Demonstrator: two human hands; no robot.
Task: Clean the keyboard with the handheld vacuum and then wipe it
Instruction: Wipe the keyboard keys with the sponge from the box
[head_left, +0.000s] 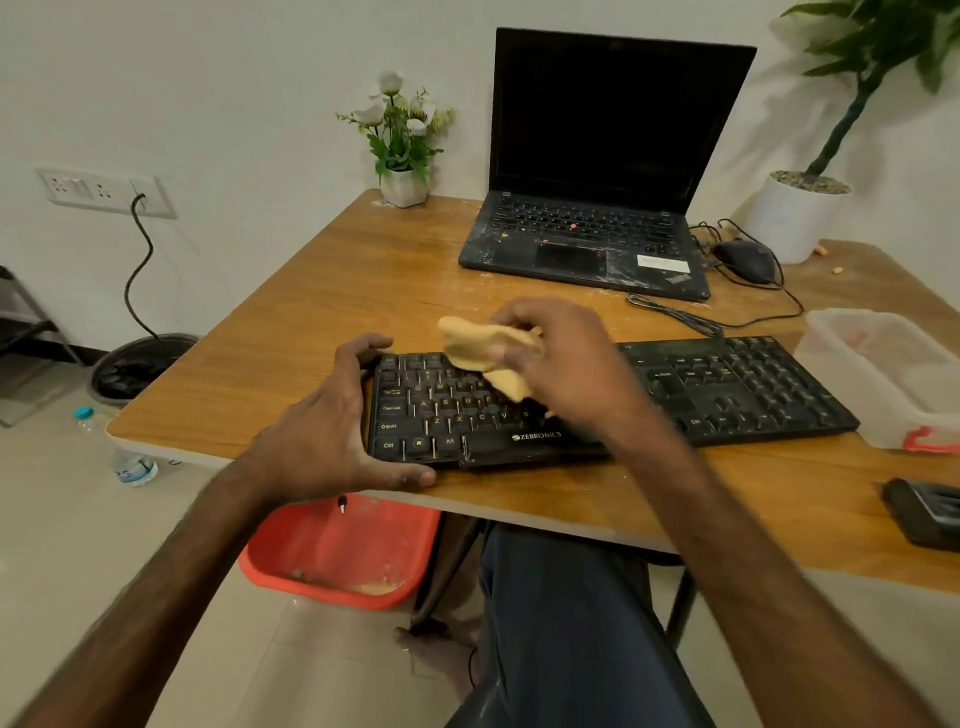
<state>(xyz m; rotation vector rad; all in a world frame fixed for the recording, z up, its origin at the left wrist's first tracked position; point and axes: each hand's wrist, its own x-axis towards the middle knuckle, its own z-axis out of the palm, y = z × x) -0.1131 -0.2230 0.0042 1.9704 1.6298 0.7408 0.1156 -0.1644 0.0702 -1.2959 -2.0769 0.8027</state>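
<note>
Gripping black plastic keyboard's (675, 395) left end with left hand (332, 431); right hand (566, 364) clutching crumpled yellow cloth (478, 348) above its keys.

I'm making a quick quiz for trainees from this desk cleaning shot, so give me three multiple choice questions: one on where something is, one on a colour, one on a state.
1. Where does the red tub sit?
A) on the floor under the near edge of the table
B) on the table top
C) on a chair

2. What colour is the cloth in the right hand?
A) blue
B) white
C) yellow

3. What is the left hand doing?
A) lying flat on the table
B) gripping the left end of the keyboard
C) hanging at the person's side

Answers:
1 A, the tub stands on the floor tiles below the table edge.
2 C, the bunched cloth is yellow.
3 B, the thumb and fingers curl round the keyboard's left end.
</note>
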